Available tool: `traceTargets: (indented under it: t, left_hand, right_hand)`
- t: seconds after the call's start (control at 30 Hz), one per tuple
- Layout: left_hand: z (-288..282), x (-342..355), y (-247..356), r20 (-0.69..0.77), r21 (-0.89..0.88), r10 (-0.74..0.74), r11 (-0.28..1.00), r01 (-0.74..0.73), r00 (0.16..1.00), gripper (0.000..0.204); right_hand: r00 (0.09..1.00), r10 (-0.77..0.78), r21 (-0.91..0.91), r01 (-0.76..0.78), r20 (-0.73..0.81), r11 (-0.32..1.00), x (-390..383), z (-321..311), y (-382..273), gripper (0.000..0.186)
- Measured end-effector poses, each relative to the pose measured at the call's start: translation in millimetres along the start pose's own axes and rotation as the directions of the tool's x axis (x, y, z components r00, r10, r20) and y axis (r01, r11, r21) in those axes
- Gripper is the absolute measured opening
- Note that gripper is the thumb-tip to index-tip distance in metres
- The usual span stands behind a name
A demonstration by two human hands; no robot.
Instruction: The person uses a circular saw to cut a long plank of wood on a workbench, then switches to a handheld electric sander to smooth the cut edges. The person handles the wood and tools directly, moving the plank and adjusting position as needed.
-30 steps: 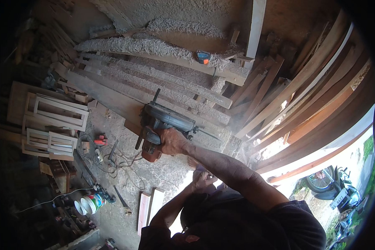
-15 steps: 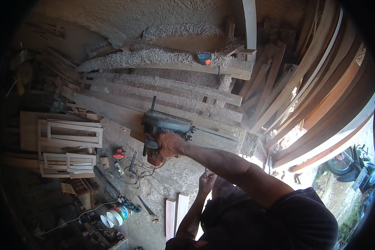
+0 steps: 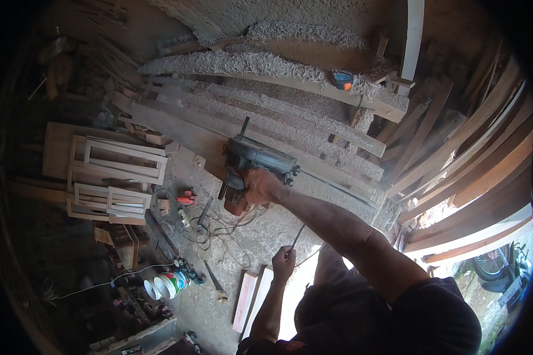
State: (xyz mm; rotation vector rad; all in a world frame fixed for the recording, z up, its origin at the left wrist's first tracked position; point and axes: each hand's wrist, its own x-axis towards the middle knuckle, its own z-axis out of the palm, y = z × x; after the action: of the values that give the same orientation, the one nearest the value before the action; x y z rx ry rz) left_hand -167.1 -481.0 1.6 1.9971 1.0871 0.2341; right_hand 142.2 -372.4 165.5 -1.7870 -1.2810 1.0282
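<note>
My right hand (image 3: 263, 186) is wrapped round the handle of a circular saw (image 3: 260, 155) with a dark guard and a reddish motor housing. The saw rests on a long wooden plank (image 3: 186, 140), and a thin dark line runs along the wood to its right. Whether the blade is turning cannot be seen. Lower down, near my body, my left hand (image 3: 284, 264) is closed round a dark power cord (image 3: 298, 238). Beyond the saw lie several long timbers (image 3: 314, 122) strewn with pale shavings. A tape measure (image 3: 341, 78) sits on the farthest thick beam (image 3: 254, 79).
Light wooden frames (image 3: 124, 160) are stacked at left. On the floor lie a red tool (image 3: 187, 197), tangled cords (image 3: 219, 231), a handsaw (image 3: 216, 281) and two short boards (image 3: 244, 302). A white bucket (image 3: 170, 285) stands lower left. Curved planks (image 3: 474, 171) lean at right, near a motorcycle (image 3: 497, 266).
The view has shifted, so most of the scene sits farther right. Against the timbers, the saw and my right hand have moved left. The cord in my left hand now shows more plainly.
</note>
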Motion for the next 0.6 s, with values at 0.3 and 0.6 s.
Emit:
traceTargets:
  t: [0.3, 0.6]
  left_hand:
    - [-32, -19, -64, -0.088, 0.122, -0.031, 0.992, 0.042, 0.996, 0.019]
    - [-81, 20, -114, -0.409, 0.268, 0.013, 0.957, 0.107, 0.913, 0.015]
  right_hand:
    - [0.998, -0.036, 0.049, 0.038, -0.049, 0.998, 55, 24, 4, 0.069]
    - [0.997, -0.044, -0.001, 0.044, -0.062, 0.999, 103, 31, -7, 0.031]
